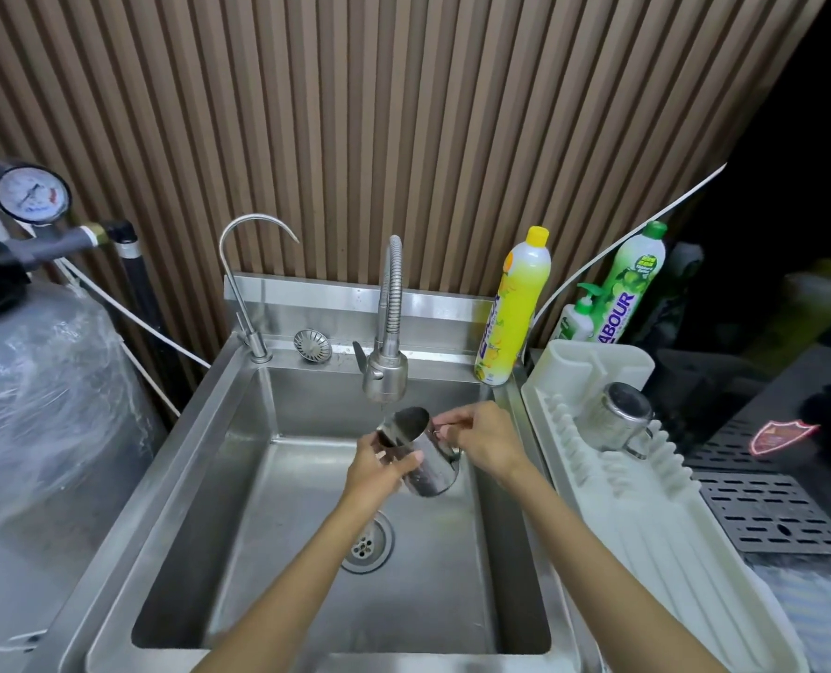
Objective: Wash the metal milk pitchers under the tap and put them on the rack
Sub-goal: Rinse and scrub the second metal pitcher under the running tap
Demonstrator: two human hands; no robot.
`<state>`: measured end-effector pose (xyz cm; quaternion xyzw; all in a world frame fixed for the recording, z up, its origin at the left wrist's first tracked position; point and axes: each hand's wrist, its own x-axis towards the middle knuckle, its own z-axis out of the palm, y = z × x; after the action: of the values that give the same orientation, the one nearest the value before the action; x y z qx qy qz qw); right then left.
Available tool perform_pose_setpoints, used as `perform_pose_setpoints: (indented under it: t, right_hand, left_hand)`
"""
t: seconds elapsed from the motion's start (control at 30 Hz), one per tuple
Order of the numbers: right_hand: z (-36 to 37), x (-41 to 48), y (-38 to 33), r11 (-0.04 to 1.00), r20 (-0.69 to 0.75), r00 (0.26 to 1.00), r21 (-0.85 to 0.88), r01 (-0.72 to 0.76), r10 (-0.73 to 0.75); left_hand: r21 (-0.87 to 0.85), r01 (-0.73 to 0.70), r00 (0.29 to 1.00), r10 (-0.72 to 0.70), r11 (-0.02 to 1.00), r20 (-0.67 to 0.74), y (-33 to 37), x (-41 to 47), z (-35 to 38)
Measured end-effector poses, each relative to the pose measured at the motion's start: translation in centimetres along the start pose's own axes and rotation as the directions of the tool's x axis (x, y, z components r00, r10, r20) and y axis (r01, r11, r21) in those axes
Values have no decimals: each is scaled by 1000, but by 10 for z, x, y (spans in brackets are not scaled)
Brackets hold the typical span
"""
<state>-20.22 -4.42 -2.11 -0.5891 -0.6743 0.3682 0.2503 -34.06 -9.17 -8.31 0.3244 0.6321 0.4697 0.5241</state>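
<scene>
You are standing over the steel sink (195,502), which fills the middle of the view, with the white drying rack (646,527) on the counter at its 3 o'clock side; one metal pitcher (614,420) already sits upside down near the rack's far end, so the step in hand looks like the rinse of a second one. The flexible tap (386,352) hangs at 12 o'clock over the basin, a thin stream seeming to fall from its head into the milk pitcher (423,454) you hold just below it, tilted with its mouth up toward the spout and well above the drain (367,544). Your left hand (379,466) is wrapped around the pitcher's body from 9 o'clock; your right hand (481,442) is pinched on the handle at 3 o'clock, so both hands are clamped on it. Next, judging from this, you would swirl and tip the water out over the drain, then carry the pitcher toward 3 o'clock and set it mouth down on a free part of the rack near the first one, keeping a firm hold since the wet steel is likely slippery
</scene>
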Motion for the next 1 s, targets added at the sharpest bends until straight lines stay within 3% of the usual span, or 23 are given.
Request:
perform_pose_setpoints:
  t: [0.13, 0.27, 0.4, 0.5, 0.63, 0.77, 0.87, 1.0]
  right_hand:
    - [7, -2, -3, 995, -40, 995, 45, 88, -86]
    - [14, 2, -1, 974, -61, 994, 203, 105, -94]
    - [23, 3, 2, 874, 50, 999, 485, -16, -9]
    - [39, 0, 10, 735, 160, 984, 657, -167, 80]
    - [59, -4, 22, 517, 320, 943, 794, -319, 91]
    - [64, -9, 27, 432, 333, 939, 836, -338, 89]
    - [60, -15, 27, 446, 314, 945, 836, -321, 90]
    - [48, -20, 25, 648, 266, 959, 714, -265, 100]
  left_hand:
    - [-149, -28, 999, 23, 988, -36, 6, 17, 3]
    - [-117, -182, 978, 168, 976, -123, 17, 19, -3]
    - [16, -386, 901, 381, 922, -205, 23, 11, -11]
    - [223, -491, 820, 533, 842, -206, 20, 10, -21]
    - [443, -528, 772, 627, 725, -105, 19, 8, -36]
    - [560, -496, 770, 635, 663, -70, 18, 2, -46]
    - [647, -373, 819, 563, 665, -106, 16, -2, -43]
    - [592, -271, 902, 414, 759, -118, 8, 0, -41]
